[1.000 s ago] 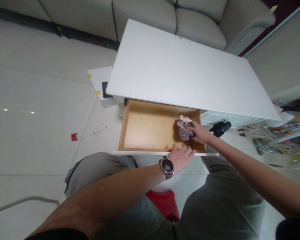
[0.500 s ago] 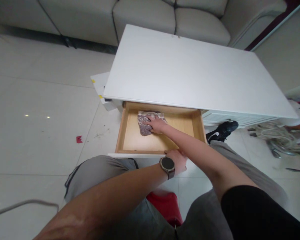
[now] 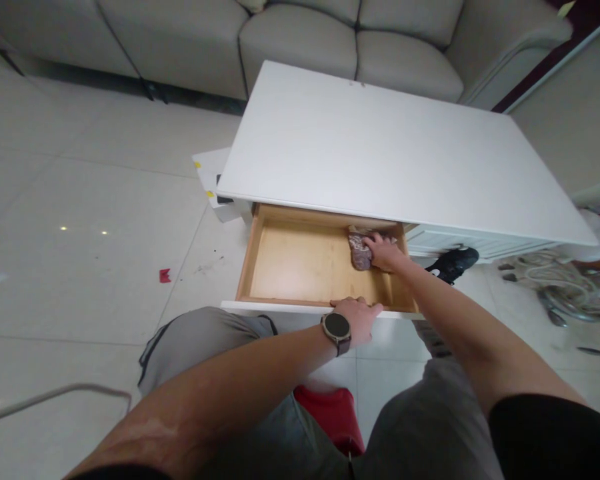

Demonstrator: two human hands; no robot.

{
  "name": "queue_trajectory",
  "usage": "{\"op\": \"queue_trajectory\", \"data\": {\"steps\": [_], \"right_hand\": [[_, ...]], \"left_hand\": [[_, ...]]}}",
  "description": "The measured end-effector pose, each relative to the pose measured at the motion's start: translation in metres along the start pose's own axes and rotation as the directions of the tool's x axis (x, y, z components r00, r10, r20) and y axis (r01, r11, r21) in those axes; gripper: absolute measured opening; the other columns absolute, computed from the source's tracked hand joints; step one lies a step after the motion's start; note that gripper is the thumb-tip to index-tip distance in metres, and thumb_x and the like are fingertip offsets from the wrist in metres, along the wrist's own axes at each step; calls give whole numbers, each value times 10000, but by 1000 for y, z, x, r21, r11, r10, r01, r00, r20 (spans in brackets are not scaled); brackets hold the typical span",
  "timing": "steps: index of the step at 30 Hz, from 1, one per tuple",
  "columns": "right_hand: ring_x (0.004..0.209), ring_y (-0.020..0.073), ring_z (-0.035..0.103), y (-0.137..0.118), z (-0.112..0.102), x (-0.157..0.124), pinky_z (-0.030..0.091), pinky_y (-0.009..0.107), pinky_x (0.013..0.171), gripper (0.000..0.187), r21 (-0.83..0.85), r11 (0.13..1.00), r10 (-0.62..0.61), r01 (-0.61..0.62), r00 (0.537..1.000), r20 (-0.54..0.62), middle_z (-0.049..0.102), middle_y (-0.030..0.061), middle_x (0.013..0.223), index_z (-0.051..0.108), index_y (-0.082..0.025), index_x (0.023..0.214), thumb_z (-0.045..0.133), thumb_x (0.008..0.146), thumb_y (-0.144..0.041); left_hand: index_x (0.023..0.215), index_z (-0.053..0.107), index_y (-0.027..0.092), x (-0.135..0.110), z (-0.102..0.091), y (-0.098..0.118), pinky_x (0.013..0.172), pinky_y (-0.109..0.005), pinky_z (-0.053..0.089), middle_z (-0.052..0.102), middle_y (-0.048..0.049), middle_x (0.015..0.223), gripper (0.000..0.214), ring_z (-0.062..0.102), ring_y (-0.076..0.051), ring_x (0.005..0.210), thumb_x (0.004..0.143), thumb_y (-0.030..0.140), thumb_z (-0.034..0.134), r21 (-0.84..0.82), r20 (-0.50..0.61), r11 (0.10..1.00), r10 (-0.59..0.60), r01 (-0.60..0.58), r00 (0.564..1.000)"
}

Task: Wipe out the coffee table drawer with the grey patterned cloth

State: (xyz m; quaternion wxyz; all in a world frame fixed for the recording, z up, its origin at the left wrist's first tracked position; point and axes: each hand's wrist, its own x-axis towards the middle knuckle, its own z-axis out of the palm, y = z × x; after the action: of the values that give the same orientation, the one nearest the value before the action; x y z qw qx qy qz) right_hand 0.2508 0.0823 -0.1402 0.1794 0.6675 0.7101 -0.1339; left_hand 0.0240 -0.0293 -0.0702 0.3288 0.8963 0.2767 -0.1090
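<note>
A wooden drawer is pulled out from a white low table. Inside it, at the right end, my right hand presses on a brown-and-white patterned cloth, its fingers curled over the fabric. The cloth looks bunched and lies on the drawer's bottom; part of it is hidden under the hand. My left hand, with a watch on the wrist, grips the drawer's white front edge, the fingers hooked over the top.
A grey sofa stands behind the table. Below me sits a red stool. White boxes are beside the table's left end; coiled hoses lie on the floor at right. A red scrap is on the tiles.
My right hand has moved the cloth from the left-middle of the drawer to its right end. My left hand stays on the drawer front. The view has shifted slightly.
</note>
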Motion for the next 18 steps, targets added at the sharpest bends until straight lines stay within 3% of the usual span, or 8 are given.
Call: {"op": "queue_trajectory", "data": {"steps": [3, 6, 11, 14, 18], "right_hand": [[1276, 379, 448, 20, 11, -15, 376, 462, 1023, 690, 20, 1000, -16, 17, 999, -31, 362, 250, 1542, 477, -167, 1479, 683, 827, -258], [1337, 434, 406, 8, 20, -14, 380, 518, 1044, 751, 15, 1000, 7, -7, 1000, -9, 300, 222, 1583, 418, -219, 1530, 671, 838, -361], [1376, 488, 367, -27, 19, 4, 367, 614, 1061, 789, 16, 999, 37, -37, 999, 38, 248, 189, 1611, 372, -299, 1569, 635, 840, -450], [1376, 484, 361, -57, 10, 18, 354, 640, 1061, 796, 10, 997, -71, 70, 995, 64, 223, 173, 1639, 381, -317, 1570, 632, 829, -464], [1400, 497, 320, -117, -3, 40, 323, 678, 1064, 798, 9, 970, -244, 244, 968, 51, 173, 140, 1679, 374, -340, 1572, 624, 831, -494]], "left_hand": [[1348, 527, 234, 2, 1, 1, 789, -599, 580, 641, -172, 1221, 562, 675, -380, 1048, 830, 386, 684, -5, 7, 1000, -9, 9, 1000], [1354, 527, 230, 3, -1, 3, 787, -607, 577, 632, -178, 1243, 566, 670, -392, 1060, 837, 399, 684, -8, 25, 1000, -20, 20, 1000], [1376, 521, 223, -1, -1, 3, 818, -617, 541, 619, -194, 1269, 580, 642, -391, 1069, 845, 377, 699, -38, 1, 999, -4, 4, 1000], [1389, 527, 262, -3, 4, 2, 862, -614, 500, 599, -191, 1316, 651, 606, -392, 1086, 792, 372, 765, -78, -42, 997, -1, -2, 999], [1406, 529, 290, 0, 16, 0, 895, -610, 467, 589, -176, 1353, 706, 567, -409, 1127, 751, 326, 789, -93, -76, 996, 8, -15, 997]]}}
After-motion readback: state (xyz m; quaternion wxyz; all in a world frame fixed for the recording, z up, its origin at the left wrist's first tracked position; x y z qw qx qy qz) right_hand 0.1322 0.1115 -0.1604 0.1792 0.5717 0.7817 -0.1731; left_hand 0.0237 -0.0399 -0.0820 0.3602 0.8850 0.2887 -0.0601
